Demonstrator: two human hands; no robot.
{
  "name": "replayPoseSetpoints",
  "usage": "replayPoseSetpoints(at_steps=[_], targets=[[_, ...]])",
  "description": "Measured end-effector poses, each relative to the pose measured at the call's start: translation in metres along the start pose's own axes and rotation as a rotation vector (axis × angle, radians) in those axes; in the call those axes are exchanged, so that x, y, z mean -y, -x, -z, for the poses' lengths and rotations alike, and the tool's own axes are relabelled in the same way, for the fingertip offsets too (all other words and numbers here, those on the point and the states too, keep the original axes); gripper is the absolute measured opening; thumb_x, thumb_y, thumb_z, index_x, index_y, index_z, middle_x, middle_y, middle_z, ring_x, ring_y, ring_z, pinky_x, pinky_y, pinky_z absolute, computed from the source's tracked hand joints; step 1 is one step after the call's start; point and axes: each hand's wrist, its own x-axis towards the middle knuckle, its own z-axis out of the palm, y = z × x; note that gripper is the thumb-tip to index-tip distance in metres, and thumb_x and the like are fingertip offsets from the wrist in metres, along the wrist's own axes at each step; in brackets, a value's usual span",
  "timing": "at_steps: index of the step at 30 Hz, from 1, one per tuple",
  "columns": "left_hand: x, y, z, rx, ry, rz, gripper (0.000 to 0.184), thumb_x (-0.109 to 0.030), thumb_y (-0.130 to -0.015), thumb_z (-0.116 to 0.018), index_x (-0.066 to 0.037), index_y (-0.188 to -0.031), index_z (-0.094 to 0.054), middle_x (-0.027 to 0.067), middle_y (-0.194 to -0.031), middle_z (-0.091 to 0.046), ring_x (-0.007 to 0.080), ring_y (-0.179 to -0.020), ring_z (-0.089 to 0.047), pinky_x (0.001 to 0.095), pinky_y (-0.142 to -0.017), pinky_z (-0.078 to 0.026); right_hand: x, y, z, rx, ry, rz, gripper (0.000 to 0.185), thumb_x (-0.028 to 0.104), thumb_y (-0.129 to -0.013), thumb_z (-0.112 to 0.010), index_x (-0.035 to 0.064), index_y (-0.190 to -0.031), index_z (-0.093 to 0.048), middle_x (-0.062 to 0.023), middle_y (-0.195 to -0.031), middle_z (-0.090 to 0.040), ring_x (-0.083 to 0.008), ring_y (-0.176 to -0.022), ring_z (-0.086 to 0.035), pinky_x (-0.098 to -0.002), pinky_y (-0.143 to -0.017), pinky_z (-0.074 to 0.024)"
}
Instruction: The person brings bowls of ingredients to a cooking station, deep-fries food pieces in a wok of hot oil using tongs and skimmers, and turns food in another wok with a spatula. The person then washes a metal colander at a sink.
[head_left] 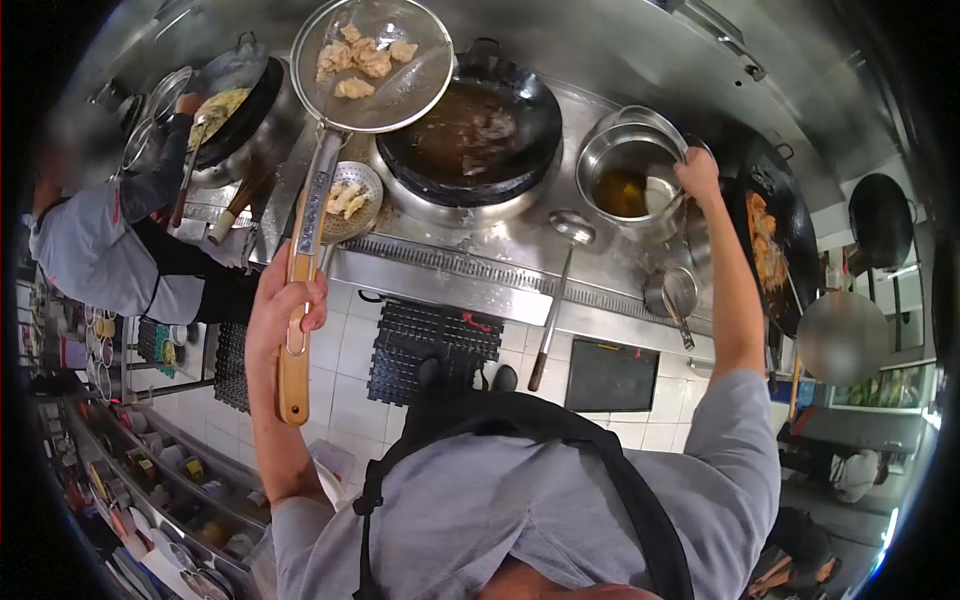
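My left hand (285,310) is wrapped round the wooden handle of a wire mesh strainer (425,80). Several pale battered pieces (365,58) lie in its mesh, up at the left of a black wok (540,130) with dark liquid in it. On the right, my right hand (698,175) grips the rim or handle of a steel pot (600,150); which of the two is hidden by the fingers. Brownish oil (620,192) stands in the pot, and what looks like a second round steel rim overlaps its top.
A ladle (555,300) lies across the counter edge, handle jutting toward me. Beneath the strainer sits a perforated skimmer (372,190) with fried pieces. A small steel cup (672,290) stands front right. Another wok (800,230) holds orange food. A co-worker (120,240) works at the left wok.
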Motion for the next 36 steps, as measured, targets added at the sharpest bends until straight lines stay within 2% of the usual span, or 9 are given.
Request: replayPoseSetpoints(at_steps=[4,5,9,11,14,18,21,30,36], targets=[[0.002,-0.001,0.027,-0.011,0.078,0.029,0.053,0.0,-0.072,-0.054,0.001,-0.124,-0.043,0.0071,-0.067,-0.046,0.012,-0.039,-0.041,0.026,-0.038,-0.033,0.064,-0.045,-0.004,0.07,0.171,0.22,0.02,0.007,-0.071,-0.062,-0.0059,-0.086,-0.062,-0.0319,-0.091,-0.063,-0.0464,-0.096,-0.062,-0.0486,-0.083,-0.0503],[0.003,-0.003,0.032,0.001,0.095,0.032,0.053,0.0,-0.072,-0.054,0.001,-0.124,-0.043,0.0071,-0.067,-0.046,0.0121,-0.039,-0.041,0.0262,-0.039,-0.033,0.078,-0.055,-0.006,0.097,0.276,0.32,0.022,0.005,-0.071,-0.061,-0.0057,-0.09,-0.063,-0.0323,-0.096,-0.063,-0.0466,-0.098,-0.062,-0.0487,-0.083,-0.0506],[0.003,-0.003,0.046,0.006,0.127,0.043,0.051,0.0,-0.072,-0.054,0.0,-0.122,-0.044,0.0075,-0.068,-0.047,0.0126,-0.041,-0.042,0.0268,-0.04,-0.034,0.138,-0.082,-0.025,0.135,0.452,0.335,0.025,0.004,-0.073,-0.06,-0.0053,-0.097,-0.063,-0.0293,-0.102,-0.065,-0.0455,-0.102,-0.061,-0.0482,-0.088,-0.0513],[0.001,-0.004,0.046,-0.018,0.16,0.048,0.055,0.003,-0.071,-0.051,-0.001,-0.125,-0.044,0.0049,-0.063,-0.043,0.0108,-0.038,-0.04,0.0255,-0.038,-0.03,0.171,-0.083,-0.031,0.152,0.533,0.38,0.025,0.003,-0.075,-0.06,-0.0038,-0.098,-0.063,-0.028,-0.104,-0.065,-0.0441,-0.102,-0.062,-0.0481,-0.088,-0.0521],[0.004,-0.005,0.061,0.044,0.169,0.082,0.052,0.001,-0.072,-0.053,0.0,-0.124,-0.044,0.0077,-0.068,-0.047,0.0122,-0.042,-0.042,0.027,-0.041,-0.035,0.206,-0.088,-0.046,0.18,0.6,0.399,0.025,0.003,-0.076,-0.061,-0.0018,-0.1,-0.065,-0.0256,-0.106,-0.066,-0.0413,-0.102,-0.064,-0.0475,-0.086,-0.0537],[0.002,-0.005,0.064,0.034,0.195,0.078,0.052,0.0,-0.072,-0.053,0.002,-0.123,-0.044,0.0075,-0.067,-0.047,0.0119,-0.041,-0.042,0.0271,-0.041,-0.035,0.235,-0.1,-0.061,0.28,0.708,0.357,0.025,0.001,-0.075,-0.065,0.0007,-0.1,-0.068,-0.0226,-0.108,-0.067,-0.0383,-0.103,-0.065,-0.0463,-0.083,-0.0556],[0.004,-0.004,0.069,0.025,0.191,0.067,0.05,0.0,-0.072,-0.053,0.002,-0.121,-0.044,0.0076,-0.067,-0.048,0.0119,-0.041,-0.042,0.0274,-0.04,-0.035,0.249,-0.098,-0.064,0.249,0.703,0.398,0.025,-0.001,-0.074,-0.067,0.0012,-0.099,-0.07,-0.022,-0.108,-0.068,-0.0376,-0.104,-0.066,-0.0451,-0.083,-0.056],[0.014,-0.009,0.077,0.028,0.219,0.056,0.047,0.001,-0.072,-0.053,0.003,-0.119,-0.043,0.0087,-0.066,-0.048,0.0133,-0.04,-0.043,0.0281,-0.039,-0.034,0.263,-0.101,-0.075,0.174,0.767,0.526,0.021,0.006,-0.087,-0.057,0.0026,-0.102,-0.07,-0.0194,-0.108,-0.069,-0.0355,-0.103,-0.067,-0.044,-0.083,-0.0564],[0.02,-0.013,0.08,0.024,0.25,0.076,0.048,0.002,-0.072,-0.053,0.003,-0.119,-0.042,0.0095,-0.067,-0.049,0.0135,-0.04,-0.043,0.0286,-0.039,-0.034,0.273,-0.099,-0.072,0.167,0.749,0.566,0.018,0.004,-0.085,-0.057,0.0025,-0.099,-0.069,-0.0198,-0.105,-0.069,-0.0368,-0.101,-0.066,-0.044,-0.083,-0.0557]])
